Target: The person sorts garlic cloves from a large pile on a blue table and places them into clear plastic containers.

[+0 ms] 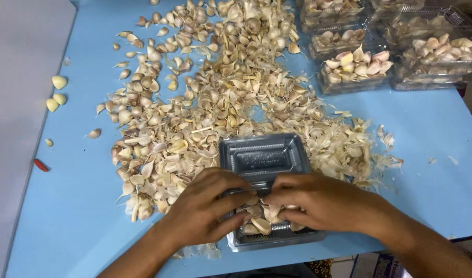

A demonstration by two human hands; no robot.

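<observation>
Our left hand (202, 208) and right hand (318, 201) met over the tray (264, 154), a clear plastic clamshell lying open near the surface's front edge. The fingers (236, 198) of both hands were curled and pinched around cloves (260, 224) in the tray's near half; which hand gripped which clove we could not tell. The far half, at twelve o'clock from the hands, held nothing. Beyond it, from ten to two o'clock, a heap (215, 98) of cloves and papery skins spread over the blue surface (437, 180). At one o'clock stood filled boxes (357, 69). At ten o'clock, three peeled cloves (56, 92) lay apart.
</observation>
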